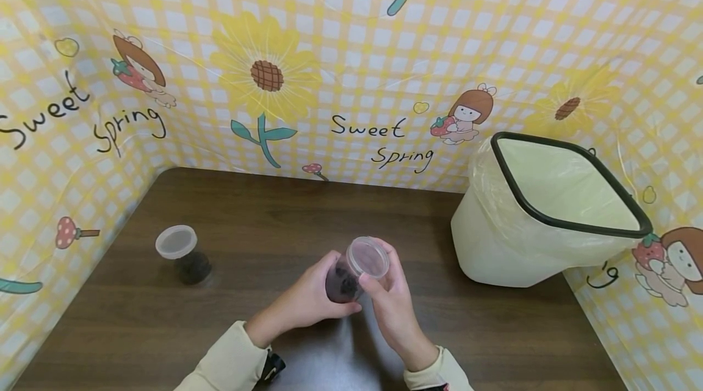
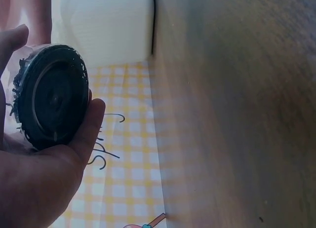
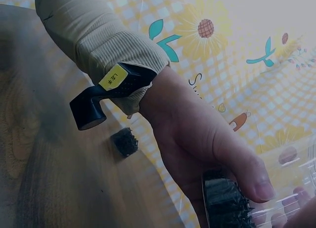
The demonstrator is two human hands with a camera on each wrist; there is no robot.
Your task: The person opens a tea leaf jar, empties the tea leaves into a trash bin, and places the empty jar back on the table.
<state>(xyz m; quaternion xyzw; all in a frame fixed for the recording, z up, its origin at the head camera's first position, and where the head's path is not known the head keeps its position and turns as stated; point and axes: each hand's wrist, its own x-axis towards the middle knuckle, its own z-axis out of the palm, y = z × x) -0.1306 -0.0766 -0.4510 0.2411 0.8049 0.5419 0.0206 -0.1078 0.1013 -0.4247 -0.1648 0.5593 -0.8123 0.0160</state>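
Note:
A clear plastic cup [image 1: 342, 284] with dark, shredded-looking contents is held above the table, tilted. My left hand [image 1: 310, 296] grips its lower side, thumb and fingers curved round the wall. At the upper end, my right hand [image 1: 396, 308] holds the translucent lid [image 1: 369, 258], thumb on the near edge and fingers behind. Whether the lid is loose or seated, I cannot tell. In the left wrist view the cup's round base [image 2: 57, 97] faces the camera, dark contents showing through. The right wrist view shows the left hand [image 3: 197, 134] round the dark contents [image 3: 224, 203].
A second lidded clear cup [image 1: 193, 266] with dark contents stands at the left of the brown wooden table [image 1: 307, 208]. To the right is a pale bin [image 1: 494, 251] with a plastic liner and a dark rim. Yellow checked cloth [image 1: 351, 74] encloses the back and sides.

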